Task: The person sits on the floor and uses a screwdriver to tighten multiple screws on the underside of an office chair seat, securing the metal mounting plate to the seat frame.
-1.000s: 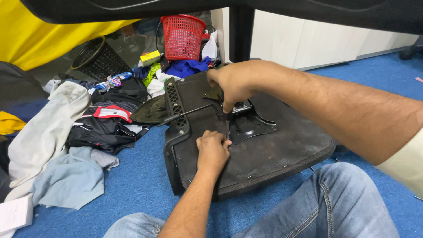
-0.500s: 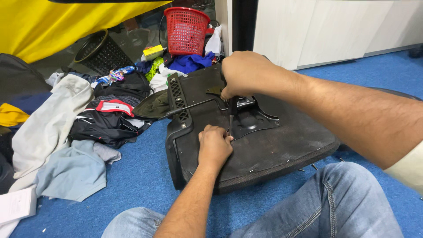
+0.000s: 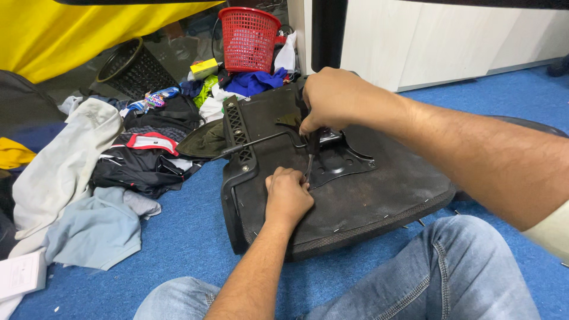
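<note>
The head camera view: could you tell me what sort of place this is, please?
Probably an office or storeroom floor used as a makeshift workspace: blue carpet floor, white cabinet fronts, a red plastic mesh basket and a heap of loose clothes beside it.

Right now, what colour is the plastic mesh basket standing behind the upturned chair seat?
Red; the plastic mesh basket shows clearly in the head view.

Blue carpet floor (image 3: pixel 178 237), white cabinet (image 3: pixel 438 41), yellow sheet (image 3: pixel 71 29), red basket (image 3: pixel 249 38), strewn clothes (image 3: pixel 89 178)
</note>
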